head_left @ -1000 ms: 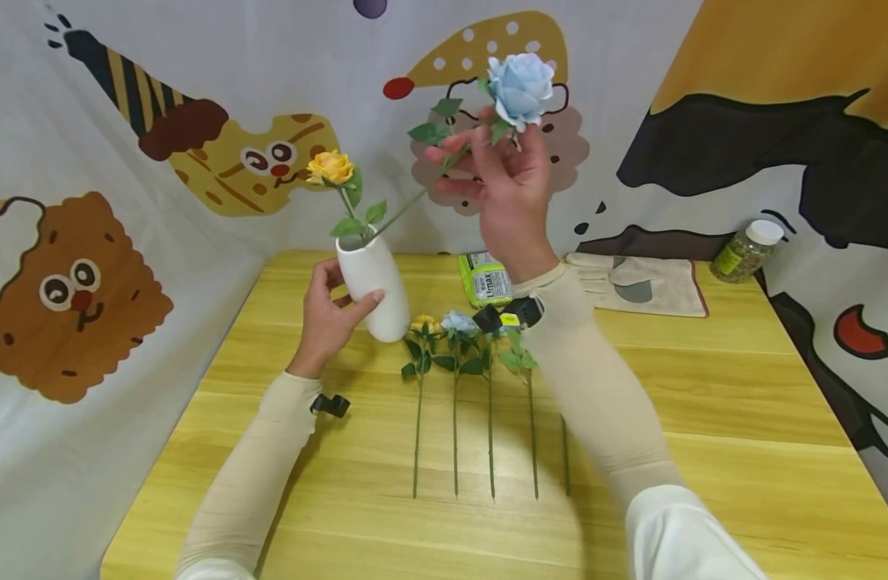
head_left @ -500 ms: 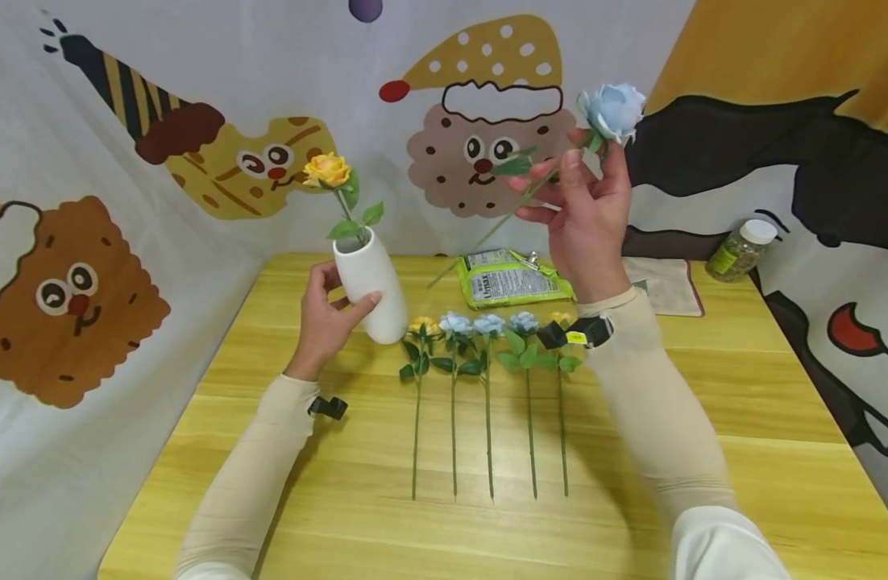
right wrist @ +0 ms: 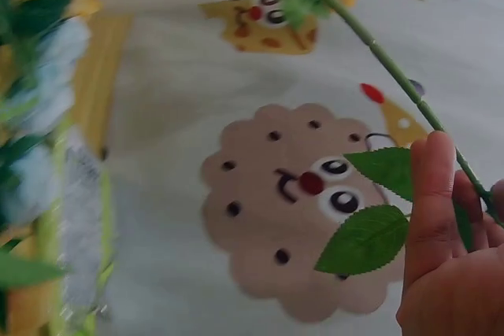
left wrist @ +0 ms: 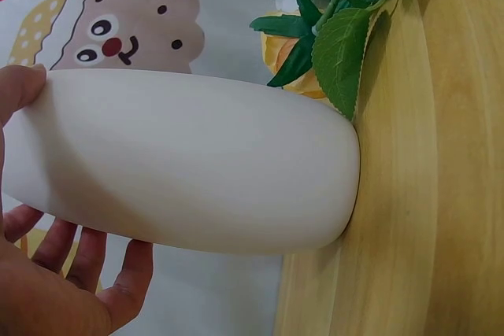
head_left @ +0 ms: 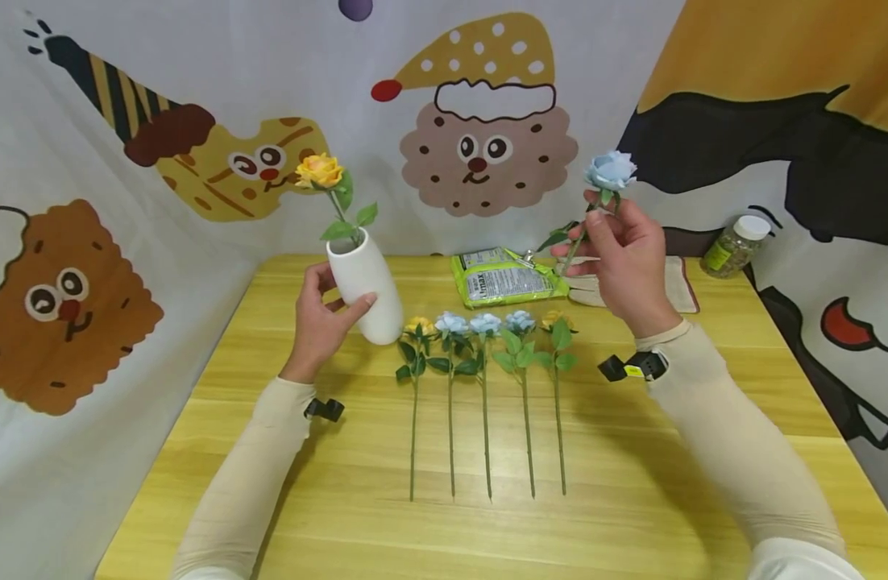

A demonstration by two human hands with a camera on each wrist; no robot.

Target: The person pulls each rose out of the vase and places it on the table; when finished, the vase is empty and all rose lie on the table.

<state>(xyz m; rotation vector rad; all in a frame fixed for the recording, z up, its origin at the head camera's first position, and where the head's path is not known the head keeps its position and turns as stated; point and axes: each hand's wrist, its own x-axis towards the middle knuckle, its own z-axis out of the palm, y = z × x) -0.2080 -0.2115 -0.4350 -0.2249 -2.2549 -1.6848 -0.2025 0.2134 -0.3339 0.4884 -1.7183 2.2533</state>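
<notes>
A white vase [head_left: 367, 286] stands on the wooden table, and my left hand [head_left: 326, 322] grips its side with the thumb in front. In the left wrist view the fingers curl along the vase [left wrist: 197, 163], whose base meets the tabletop. One yellow rose [head_left: 319, 171] rises from the vase's mouth, leaning left. My right hand [head_left: 628, 266] pinches a blue rose [head_left: 611, 171] by its stem just under the bloom, up in the air right of the vase. The right wrist view shows this rose's long green stem [right wrist: 378, 51] and two leaves.
Several roses lie in a row mid-table, among them a blue rose [head_left: 485, 324] and a yellow rose [head_left: 418, 326], stems toward me. Behind them are a green packet [head_left: 505, 278], a work glove [head_left: 676, 286] and a lidded jar [head_left: 736, 246]. A printed cloth hangs behind the table.
My right hand has moved the blue rose right, away from the vase, then lowered it; its stem end has left the vase's mouth. The left hand keeps its grip on the vase.
</notes>
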